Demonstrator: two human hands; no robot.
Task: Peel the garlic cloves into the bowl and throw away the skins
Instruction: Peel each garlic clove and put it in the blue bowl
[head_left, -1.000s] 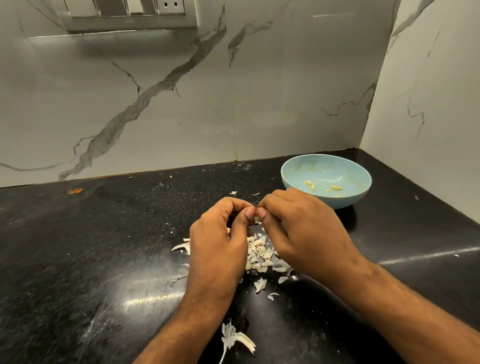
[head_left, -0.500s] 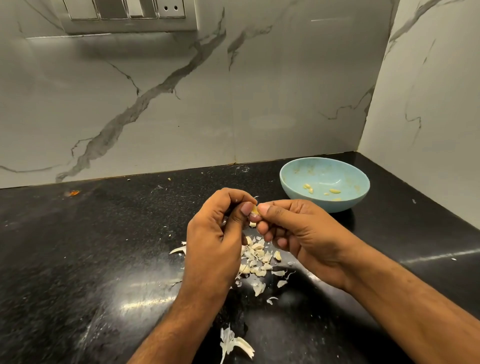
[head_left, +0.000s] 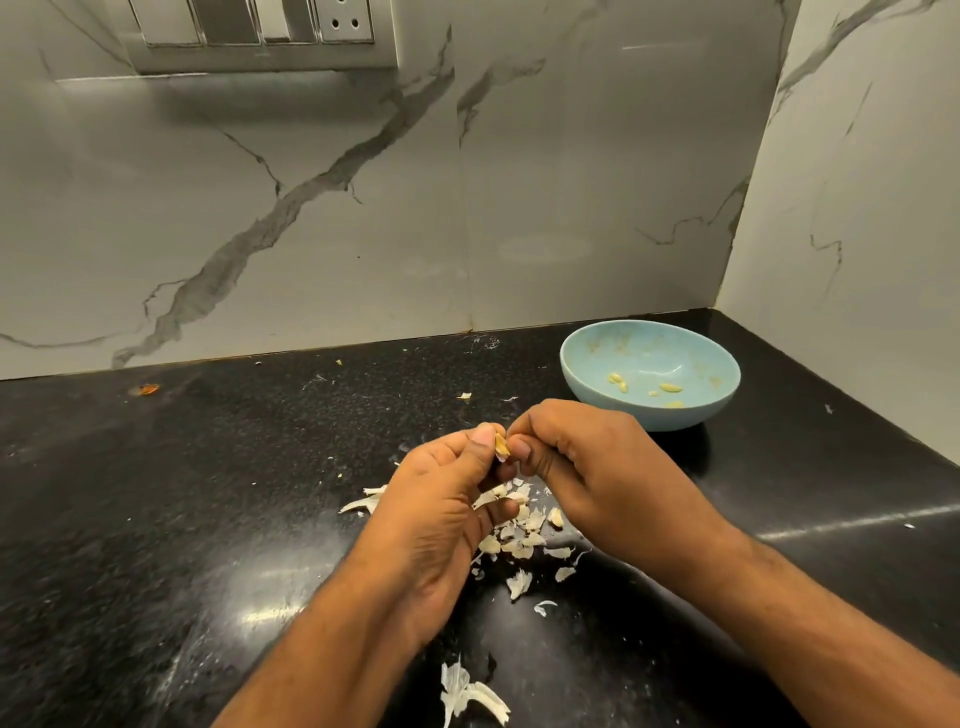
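Hands have dropped slightly toward the counter (head_left: 156, 519); left hand (head_left: 441, 514) and right hand (head_left: 587, 467) both pinch the clove (head_left: 501, 446) (half-skinned). Risk: slick clove pops out, misses bowl (head_left: 649, 415), lands among skins (head_left: 519, 540).

We see only our two bare forearms and hands, entering from about 6 o'clock and 4 o'clock. No sleeve covers either arm as far as the frame edge. Our left hand (head_left: 441, 499) and right hand (head_left: 587, 467) wear no gloves, rings, watch or bands. Fine hair shows along both forearms, creases mark the knuckles, and the nails are short.
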